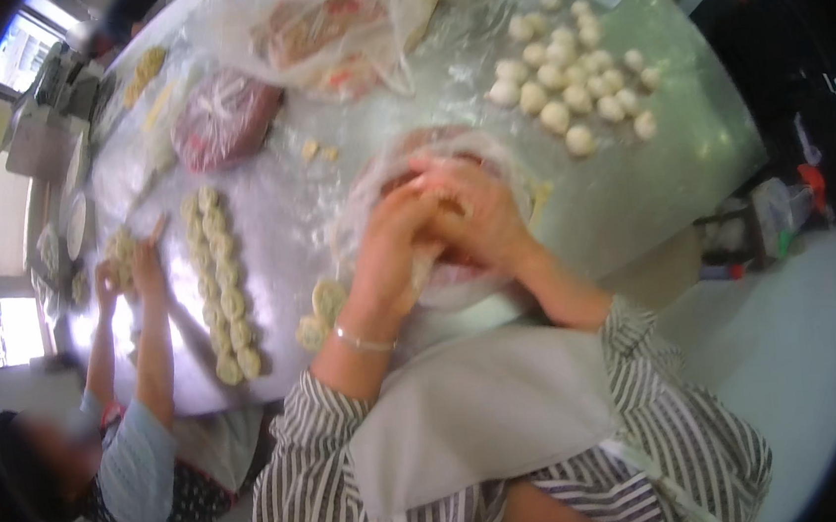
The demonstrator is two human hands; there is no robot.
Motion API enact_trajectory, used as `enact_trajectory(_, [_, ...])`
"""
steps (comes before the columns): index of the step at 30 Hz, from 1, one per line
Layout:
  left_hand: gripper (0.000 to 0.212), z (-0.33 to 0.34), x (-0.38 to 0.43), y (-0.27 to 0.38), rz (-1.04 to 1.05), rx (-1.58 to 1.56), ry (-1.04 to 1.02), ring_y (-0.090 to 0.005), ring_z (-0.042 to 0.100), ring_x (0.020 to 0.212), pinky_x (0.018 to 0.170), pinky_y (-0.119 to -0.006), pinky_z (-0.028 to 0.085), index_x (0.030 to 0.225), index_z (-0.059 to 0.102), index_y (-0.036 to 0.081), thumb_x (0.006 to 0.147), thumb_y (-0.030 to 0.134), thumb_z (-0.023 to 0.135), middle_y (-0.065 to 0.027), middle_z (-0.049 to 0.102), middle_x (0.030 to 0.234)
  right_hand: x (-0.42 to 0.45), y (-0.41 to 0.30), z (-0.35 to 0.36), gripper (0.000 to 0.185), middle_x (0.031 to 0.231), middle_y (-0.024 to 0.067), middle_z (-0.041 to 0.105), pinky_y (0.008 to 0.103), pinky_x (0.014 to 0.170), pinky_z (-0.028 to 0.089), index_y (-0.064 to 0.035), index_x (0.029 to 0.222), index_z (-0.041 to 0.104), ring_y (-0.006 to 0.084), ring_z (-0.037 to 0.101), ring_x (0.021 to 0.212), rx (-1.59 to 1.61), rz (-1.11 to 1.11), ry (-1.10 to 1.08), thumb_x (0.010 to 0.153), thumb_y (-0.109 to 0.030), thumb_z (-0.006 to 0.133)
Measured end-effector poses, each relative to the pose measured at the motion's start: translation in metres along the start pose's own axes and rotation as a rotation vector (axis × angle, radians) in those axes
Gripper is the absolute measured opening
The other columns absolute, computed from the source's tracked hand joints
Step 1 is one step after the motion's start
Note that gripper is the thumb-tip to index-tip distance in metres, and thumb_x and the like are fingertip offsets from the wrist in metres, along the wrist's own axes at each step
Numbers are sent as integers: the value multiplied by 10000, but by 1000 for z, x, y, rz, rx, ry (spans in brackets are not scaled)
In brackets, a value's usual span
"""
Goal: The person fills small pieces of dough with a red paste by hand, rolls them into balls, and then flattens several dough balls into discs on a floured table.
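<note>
Both of my hands meet over a plastic-lined bowl (360,191) that holds a reddish filling. My left hand (404,225) and my right hand (477,207) are cupped together with fingers overlapping; whether something lies between them is hidden. Left of my left wrist lie a few round, flattened dough pieces (328,302). Farther left, two rows of coiled dough pieces (222,285) stretch along the metal table. A group of white dough balls (562,73) sits at the upper right.
At the left, a co-worker's hands (143,270) handle dough pieces (119,253). A plastic-wrapped reddish mass (223,121) and an open plastic bag of filling (316,31) occupy the far side. Small dough bits (315,151) lie beyond the bowl. The metal table's edge (683,219) curves at the right.
</note>
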State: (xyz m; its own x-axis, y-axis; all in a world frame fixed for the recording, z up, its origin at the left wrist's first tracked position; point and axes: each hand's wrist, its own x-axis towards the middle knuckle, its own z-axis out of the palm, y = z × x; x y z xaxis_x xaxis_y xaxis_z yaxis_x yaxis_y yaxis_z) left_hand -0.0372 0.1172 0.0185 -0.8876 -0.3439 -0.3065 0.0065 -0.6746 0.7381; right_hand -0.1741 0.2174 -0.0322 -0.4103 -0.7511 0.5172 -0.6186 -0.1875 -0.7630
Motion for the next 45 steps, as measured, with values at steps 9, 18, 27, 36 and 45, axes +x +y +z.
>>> enact_trajectory(9, [312, 5, -1, -35, 161, 193, 213, -86, 612, 934, 819, -268, 529, 1213, 623, -11, 1006, 207, 706, -12, 655, 1040, 0, -20, 19, 340, 1174, 140, 715, 400, 899, 549, -60, 1116, 628, 306, 693, 1045, 84, 302, 85, 895, -273, 775])
enact_trajectory(18, [257, 8, -10, -11, 168, 379, 125, -107, 638, 887, 778, -272, 531, 1205, 631, -21, 1008, 144, 622, -41, 696, 1072, 14, -24, -11, 612, 1425, 115, 621, 428, 1091, 470, -113, 1369, 636, 327, 592, 1298, 25, 39, -179, 792, -198, 820])
enact_trajectory(27, [200, 9, -15, -10, 36, 12, 68, -109, 627, 951, 845, -273, 520, 1119, 623, -14, 1000, 143, 648, -30, 667, 1044, 5, -4, 4, 359, 1248, 133, 704, 450, 1060, 486, -73, 1174, 689, 345, 639, 1219, -149, -146, -54, 836, -168, 763])
enact_trajectory(36, [394, 12, -14, -20, 236, 254, 196, -84, 639, 923, 797, -252, 542, 1352, 607, -22, 990, 122, 672, -22, 670, 1064, 13, -23, -4, 539, 1352, 140, 651, 460, 1066, 482, -101, 1315, 657, 347, 601, 1267, -81, -47, -52, 800, -182, 797])
enact_trajectory(45, [484, 6, -9, -33, 149, -10, 175, -139, 644, 1070, 924, -313, 534, 1440, 476, 18, 985, 53, 636, -43, 648, 1184, 10, -9, 4, 300, 1297, 108, 681, 452, 1051, 489, -94, 1095, 716, 352, 625, 1242, -135, -198, -71, 809, -150, 790])
